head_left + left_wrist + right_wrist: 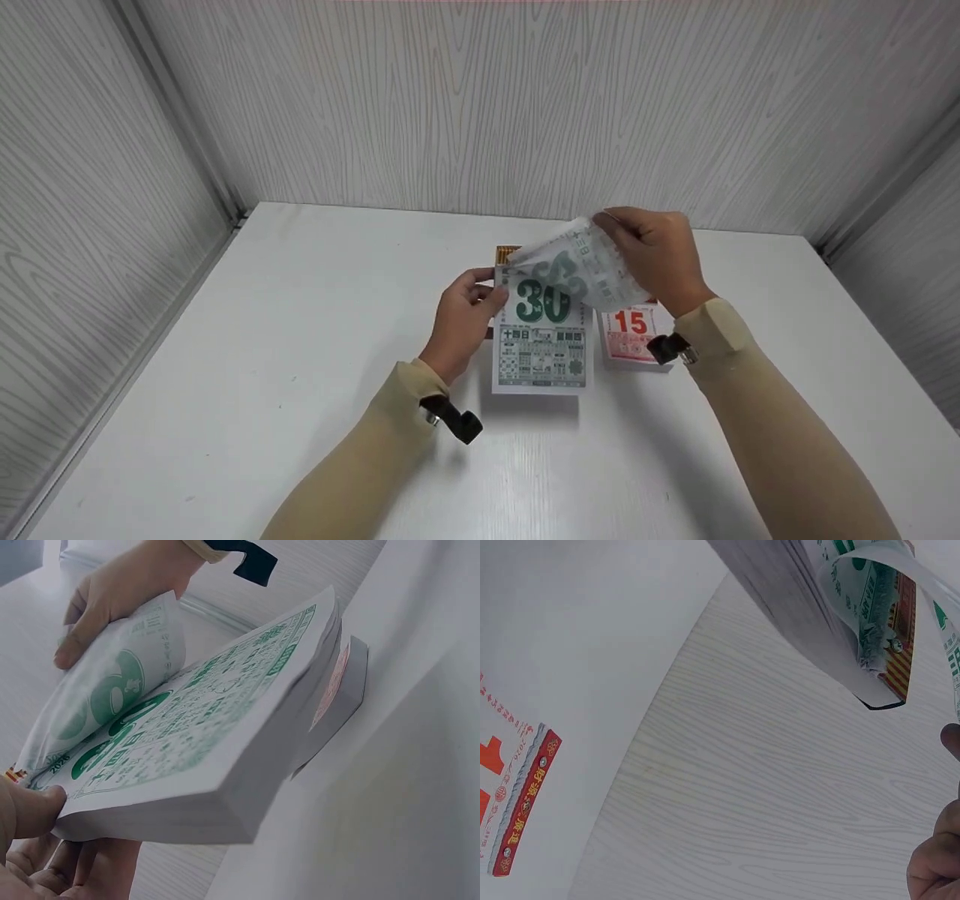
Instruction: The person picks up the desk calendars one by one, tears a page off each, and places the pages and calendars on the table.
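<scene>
A thick tear-off calendar [541, 360] with a green 30 on its front is held above the table by my left hand [466, 319]. In the left wrist view, the left thumb lies on its front and the fingers are behind the block. My right hand [658, 251] pinches the top sheet [592, 266], which is lifted and curls up to the right. That sheet's green print shows through from the back. Near the binding the sheet still joins the gold and red header strip [901, 637]. The right fingertips are partly cut off in the right wrist view.
A smaller tear-off calendar [631, 334] with a red 15 lies on the white table [337, 300], right of the held one and partly behind the lifted sheet. Its red header [526, 802] shows in the right wrist view. Wood-grain panels [480, 105] stand behind and at both sides.
</scene>
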The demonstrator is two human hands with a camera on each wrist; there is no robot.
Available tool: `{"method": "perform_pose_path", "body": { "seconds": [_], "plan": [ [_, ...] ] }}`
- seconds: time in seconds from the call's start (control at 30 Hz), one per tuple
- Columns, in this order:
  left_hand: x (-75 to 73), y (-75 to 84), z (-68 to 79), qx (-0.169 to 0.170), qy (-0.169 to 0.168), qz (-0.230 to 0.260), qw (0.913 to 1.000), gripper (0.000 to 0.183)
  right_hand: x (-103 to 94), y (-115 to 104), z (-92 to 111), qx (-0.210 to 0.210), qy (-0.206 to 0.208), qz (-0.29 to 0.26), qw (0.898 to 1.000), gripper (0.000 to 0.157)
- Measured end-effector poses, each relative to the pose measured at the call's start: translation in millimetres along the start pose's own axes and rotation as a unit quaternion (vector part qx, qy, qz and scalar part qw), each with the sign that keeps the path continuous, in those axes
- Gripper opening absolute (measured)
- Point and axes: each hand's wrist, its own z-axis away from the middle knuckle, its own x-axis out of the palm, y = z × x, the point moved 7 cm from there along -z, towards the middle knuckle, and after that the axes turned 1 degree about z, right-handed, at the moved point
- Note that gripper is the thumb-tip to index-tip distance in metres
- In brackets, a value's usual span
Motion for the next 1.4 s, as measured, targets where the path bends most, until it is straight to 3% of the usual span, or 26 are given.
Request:
{"method": "perform_pose_path", "body": {
  "seconds": [0.33,0.5,1.2,1.4],
  "plan": [
    [6.4,3.5,4.1,0.002,-0.015,0.005,0.9999,0.036,-4.6,9.9,0.9,-0.003,0.021,0.032,0.999,0.021],
    [5.9,6.0,5.6,0.013,-0.019,0.009,0.9997,0.035,-7.3,5.8,1.7,-0.024,0.041,0.013,0.999,0.019],
    [1.8,2.1,8.8,0.001,-0.014,0.007,0.9999,0.033,-8.9,23.3,7.5,-0.008,0.069,-0.004,0.998,0.016],
    [-2.4,1.2,8.2,-0.007,-0.011,0.010,0.9999,0.034,-28.1,48.0,10.3,0.063,0.106,-0.037,0.992,0.025]
  ]
}}
